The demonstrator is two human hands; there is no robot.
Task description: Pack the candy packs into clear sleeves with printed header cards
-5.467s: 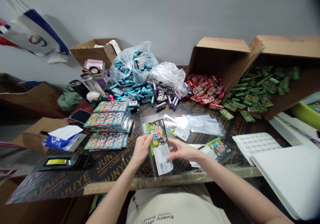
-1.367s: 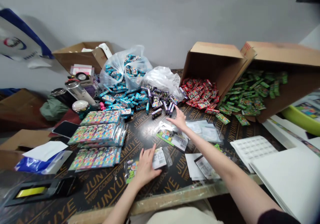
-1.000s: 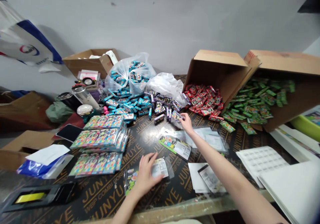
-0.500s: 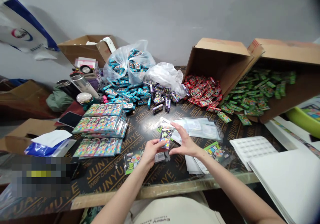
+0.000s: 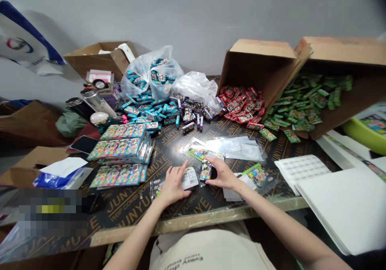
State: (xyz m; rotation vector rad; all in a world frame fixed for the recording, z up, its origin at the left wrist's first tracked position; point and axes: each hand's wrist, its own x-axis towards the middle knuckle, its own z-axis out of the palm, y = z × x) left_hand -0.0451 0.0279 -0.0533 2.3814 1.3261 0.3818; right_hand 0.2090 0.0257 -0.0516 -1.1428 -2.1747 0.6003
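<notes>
My left hand (image 5: 173, 182) lies with fingers spread on a clear plastic sleeve with a printed card (image 5: 189, 178) near the table's front edge. My right hand (image 5: 221, 174) pinches a small purple candy pack (image 5: 206, 170) just right of that sleeve, close to the table top. Behind them lie another printed card (image 5: 199, 153) and a stack of clear sleeves (image 5: 238, 148). Heaps of packs sit at the back: blue (image 5: 144, 111), purple (image 5: 193, 113), red (image 5: 241, 107) and green (image 5: 301, 105).
Stacks of filled packets (image 5: 122, 151) stand at the left beside a phone (image 5: 84, 143). Two tipped cardboard boxes (image 5: 262, 66) hold the red and green packs. White sticker sheets (image 5: 301, 168) and white boards (image 5: 346, 205) lie at the right. Flasks (image 5: 93, 101) stand back left.
My right hand reached to the purple heap, took one pack and brought it back beside the sleeve. My left hand stayed by the sleeve, lifting briefly, then came down flat on it.
</notes>
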